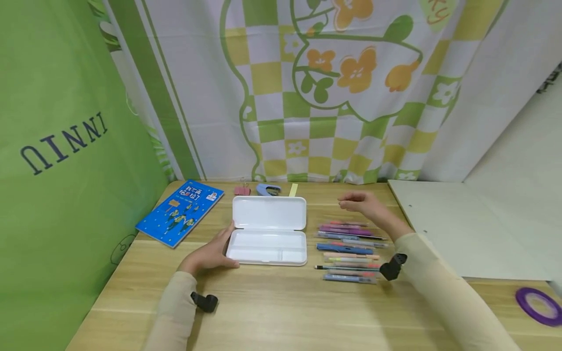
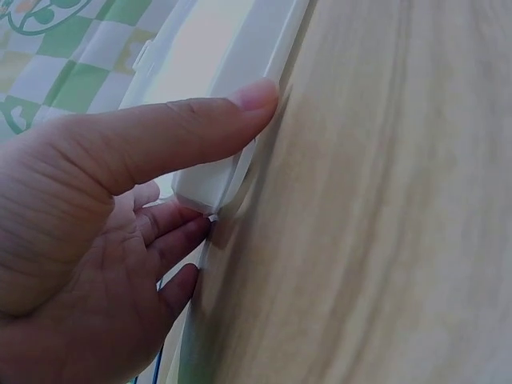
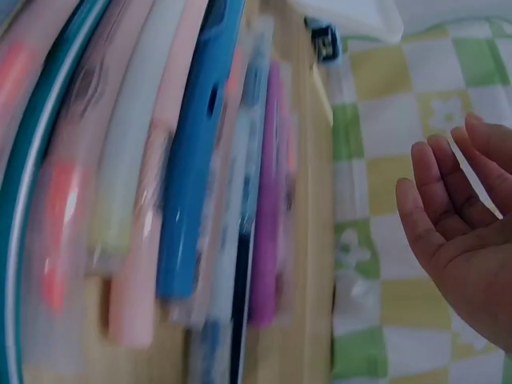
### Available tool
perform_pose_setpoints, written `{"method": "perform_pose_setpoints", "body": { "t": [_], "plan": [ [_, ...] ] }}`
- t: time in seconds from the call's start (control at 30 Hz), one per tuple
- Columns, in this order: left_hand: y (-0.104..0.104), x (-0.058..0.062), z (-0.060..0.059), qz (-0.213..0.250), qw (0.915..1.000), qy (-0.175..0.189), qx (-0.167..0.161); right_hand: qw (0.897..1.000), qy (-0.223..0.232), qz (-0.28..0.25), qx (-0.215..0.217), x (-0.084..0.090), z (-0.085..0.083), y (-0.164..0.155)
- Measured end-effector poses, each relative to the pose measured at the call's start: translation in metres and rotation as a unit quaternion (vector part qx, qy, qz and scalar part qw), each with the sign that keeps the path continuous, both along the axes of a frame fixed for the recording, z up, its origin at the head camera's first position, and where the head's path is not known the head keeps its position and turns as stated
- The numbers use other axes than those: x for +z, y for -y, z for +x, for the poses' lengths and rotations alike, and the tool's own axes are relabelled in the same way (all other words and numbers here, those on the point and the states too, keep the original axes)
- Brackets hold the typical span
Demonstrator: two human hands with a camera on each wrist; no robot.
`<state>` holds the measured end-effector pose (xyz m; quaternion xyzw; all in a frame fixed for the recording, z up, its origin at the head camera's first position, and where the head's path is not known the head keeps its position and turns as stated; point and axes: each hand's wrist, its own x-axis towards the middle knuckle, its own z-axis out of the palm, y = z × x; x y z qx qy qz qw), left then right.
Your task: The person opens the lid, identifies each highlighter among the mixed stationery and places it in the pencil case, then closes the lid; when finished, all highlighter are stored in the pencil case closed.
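A white pencil case [image 1: 267, 245] lies on the table with its lid [image 1: 269, 213] raised and its compartments bare. My left hand [image 1: 212, 252] holds its left end; in the left wrist view the thumb [image 2: 200, 132] lies along the front edge and the fingers are at the corner. My right hand [image 1: 362, 204] hovers behind a row of pens, loosely bent and holding nothing. Among those pens are a blue pen [image 1: 344, 249], a purple pen [image 1: 346, 230] and a dark striped pencil [image 1: 347, 267]. The right wrist view shows the pens close up, the hand [image 3: 472, 232] apart from them.
Behind the case stand a pink clip [image 1: 242, 190], a lilac stapler [image 1: 268, 189] and a yellow strip [image 1: 293, 189]. A blue book [image 1: 181, 213] lies at the left, a white board [image 1: 465, 229] at the right. A purple tape roll [image 1: 539, 306] sits near the right edge.
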<state>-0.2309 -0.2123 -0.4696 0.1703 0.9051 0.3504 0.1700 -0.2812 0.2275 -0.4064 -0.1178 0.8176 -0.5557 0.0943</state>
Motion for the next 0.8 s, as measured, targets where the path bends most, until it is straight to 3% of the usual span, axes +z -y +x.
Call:
{"method": "perform_pose_setpoints", "body": {
  "t": [0.27,0.53,0.8],
  "plan": [
    [0.001,0.001,0.002,-0.006,1.0,0.001,0.007,0.995,0.023,0.101,0.013,-0.021,-0.007,-0.025],
    [0.0,0.0,0.001,0.0,1.0,-0.003,0.0,0.992,0.079,0.097,0.008,-0.042,-0.014,-0.036],
    [-0.001,0.0,0.001,0.001,1.0,0.003,0.008,0.991,0.071,0.104,0.037,-0.047,-0.015,-0.042]
  ]
}}
